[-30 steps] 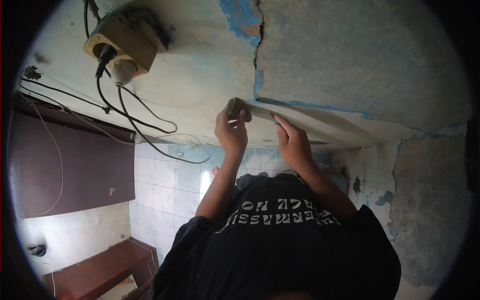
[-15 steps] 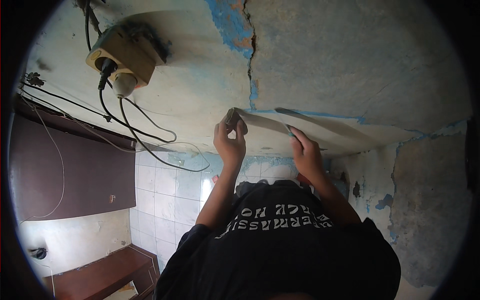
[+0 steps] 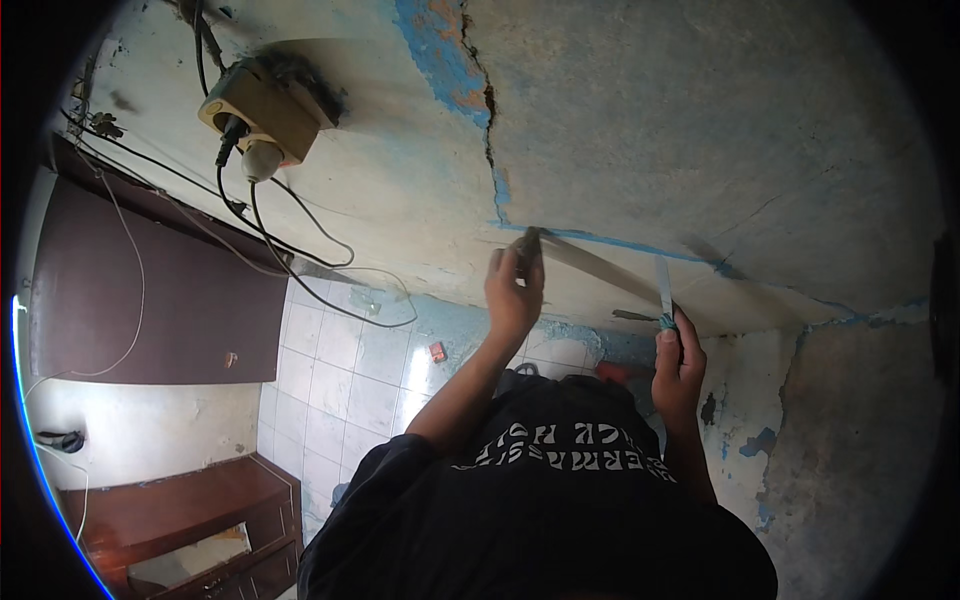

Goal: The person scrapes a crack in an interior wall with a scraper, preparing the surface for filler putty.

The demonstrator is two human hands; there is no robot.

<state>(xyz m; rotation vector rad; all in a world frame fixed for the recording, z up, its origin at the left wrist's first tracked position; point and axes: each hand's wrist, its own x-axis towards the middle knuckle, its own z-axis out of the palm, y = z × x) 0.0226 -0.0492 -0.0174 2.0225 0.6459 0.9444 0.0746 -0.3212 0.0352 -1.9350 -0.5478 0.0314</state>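
Fingers of the right hand (image 3: 682, 365) grip a pale blade (image 3: 663, 285), its length pointing far; leftward, the left hand (image 3: 514, 300) pinches a dark piece (image 3: 531, 245).

White block letters ran in two rows across the person's black shirt (image 3: 540, 520), near centre; the lettering (image 3: 600, 460) appeared upside down in view, its ends partly lost in folds. Far left, the beige socket box (image 3: 283, 125) bore a round yellow mark (image 3: 214, 108), too small to read.
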